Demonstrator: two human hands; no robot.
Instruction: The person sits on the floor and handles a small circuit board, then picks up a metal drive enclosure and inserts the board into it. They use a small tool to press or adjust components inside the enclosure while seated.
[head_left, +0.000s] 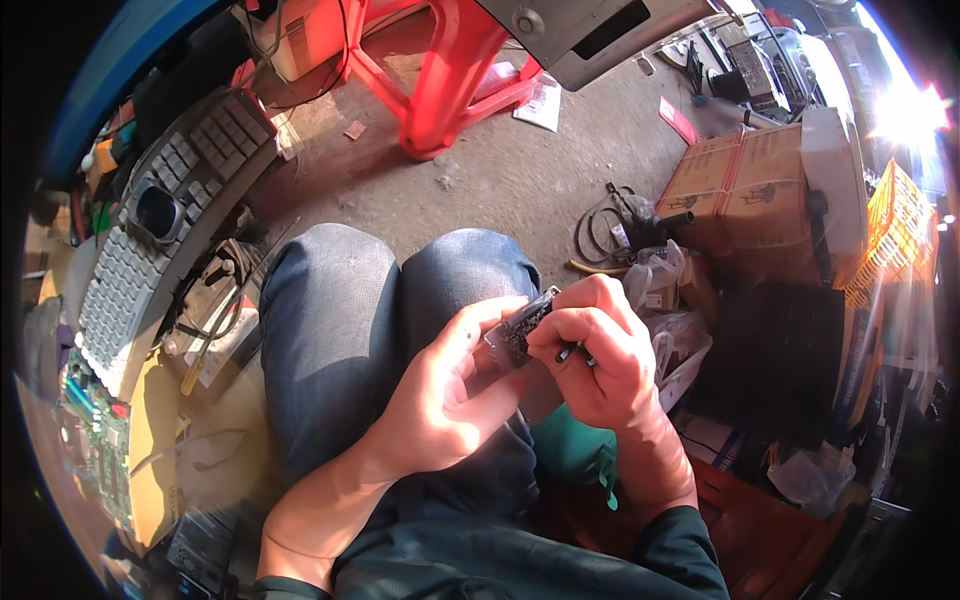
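Above my lap, my left hand grips a small dark rectangular part with speckled detail and a clear, shiny edge. It looks like a small electronic board or casing, but its exact kind cannot be made out. My right hand is closed at the part's right side, its thumb and fingertips pinched against it. A thin dark rod-like piece pokes out between the right fingers; most of it is hidden in the hand. Both hands are just above my right knee, in jeans.
At left stands a pale keyboard with a dark round-cornered object on it, near a green circuit board. A red plastic stool is ahead. Rightward are a cardboard box, cables, plastic bags and an orange basket.
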